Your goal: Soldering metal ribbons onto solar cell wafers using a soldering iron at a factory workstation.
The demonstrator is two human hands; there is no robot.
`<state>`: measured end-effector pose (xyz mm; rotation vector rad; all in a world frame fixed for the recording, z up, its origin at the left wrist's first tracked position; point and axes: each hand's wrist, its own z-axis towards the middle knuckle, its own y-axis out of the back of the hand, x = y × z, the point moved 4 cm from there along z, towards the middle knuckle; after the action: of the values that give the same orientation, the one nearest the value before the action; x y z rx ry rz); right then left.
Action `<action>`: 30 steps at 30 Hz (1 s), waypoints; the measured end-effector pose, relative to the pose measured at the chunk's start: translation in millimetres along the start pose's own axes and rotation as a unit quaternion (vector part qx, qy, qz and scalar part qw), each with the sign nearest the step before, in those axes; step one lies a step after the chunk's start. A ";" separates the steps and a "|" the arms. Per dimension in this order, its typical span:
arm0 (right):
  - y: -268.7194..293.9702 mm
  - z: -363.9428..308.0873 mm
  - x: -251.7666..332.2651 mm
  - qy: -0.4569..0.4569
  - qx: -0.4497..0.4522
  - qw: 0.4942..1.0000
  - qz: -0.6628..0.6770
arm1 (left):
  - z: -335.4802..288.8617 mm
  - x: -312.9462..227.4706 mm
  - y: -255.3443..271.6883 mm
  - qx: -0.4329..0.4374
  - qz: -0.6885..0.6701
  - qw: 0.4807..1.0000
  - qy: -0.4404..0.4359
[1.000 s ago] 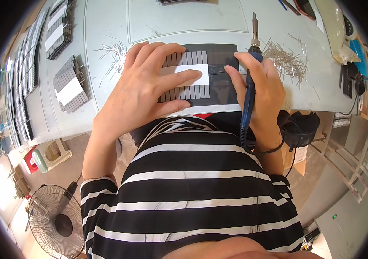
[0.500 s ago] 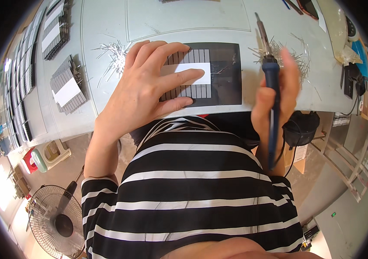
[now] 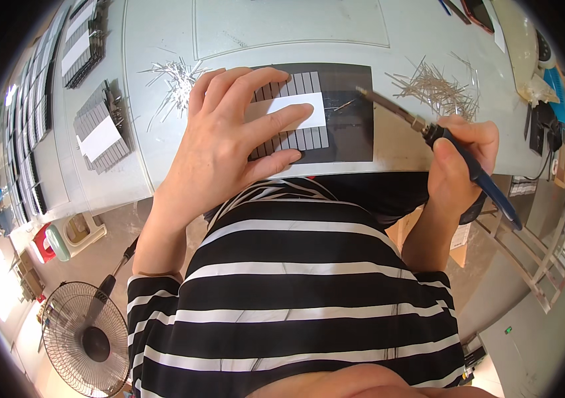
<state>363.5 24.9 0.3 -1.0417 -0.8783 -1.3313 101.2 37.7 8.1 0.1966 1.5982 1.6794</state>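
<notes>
Ur L hand (image 3: 224, 136) is spread over strips (image 3: 305, 139), R hand (image 3: 461, 156) grips soldering iron (image 3: 433, 134); imo pin 'em flat, dab quick.

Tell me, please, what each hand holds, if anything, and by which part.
The right hand holds the soldering iron by its blue handle; the left hand lies spread over the grey strips.

Workshop, soldering iron (image 3: 431, 132), workbench (image 3: 295, 26), loose metal strips (image 3: 438, 87)
</notes>
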 end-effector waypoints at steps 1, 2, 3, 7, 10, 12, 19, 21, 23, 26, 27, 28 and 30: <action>3.0 -0.7 0.0 0.013 -0.007 1.000 0.000 | -0.4 -0.8 -0.2 -0.001 0.000 1.000 0.001; 4.6 -1.0 0.4 0.025 -0.014 1.000 0.001 | -0.8 -1.3 -0.4 -0.003 0.002 1.000 0.004; 4.1 -1.1 0.0 0.025 -0.013 1.000 0.001 | -1.0 -1.5 -0.7 -0.006 0.005 1.000 0.008; -3.8 -0.2 2.7 0.023 -0.022 0.999 -0.022 | -1.6 -2.4 -3.4 -0.015 0.008 1.000 0.015; -1.1 0.7 2.2 0.020 -0.002 1.000 -0.021 | -2.9 -2.4 -3.9 -0.027 0.007 0.999 0.017; -1.0 1.3 3.0 0.028 0.024 0.999 0.001 | -3.8 -2.3 -4.4 -0.033 0.003 0.999 0.021; -10.4 4.0 3.2 -0.029 0.004 0.999 -0.029 | -3.3 -1.6 -4.1 -0.032 0.002 0.999 0.018; -12.7 3.5 2.6 -0.034 0.000 0.999 -0.039 | -2.9 -1.2 -4.2 -0.031 0.001 0.999 0.014; -14.3 2.5 1.7 -0.048 -0.014 0.998 -0.039 | -2.9 -1.6 -3.1 -0.028 0.002 1.000 0.014; -14.3 2.2 0.9 -0.049 -0.018 0.998 -0.048 | -3.0 -2.1 -2.0 -0.023 0.003 1.000 0.014; -14.5 2.5 0.3 -0.049 -0.018 0.997 -0.048 | -2.8 -2.1 -2.0 -0.022 0.004 1.000 0.014; -14.8 2.8 -0.1 -0.044 -0.019 0.997 -0.053 | -2.7 -2.2 -1.8 -0.022 0.003 1.000 0.014; -15.0 3.3 -1.1 -0.040 -0.020 0.997 -0.058 | -2.5 -2.1 -1.8 -0.019 0.007 1.000 0.015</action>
<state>348.7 29.1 1.6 -1.0938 -0.9885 -1.4174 101.8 34.2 6.9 0.1645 1.5889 1.7292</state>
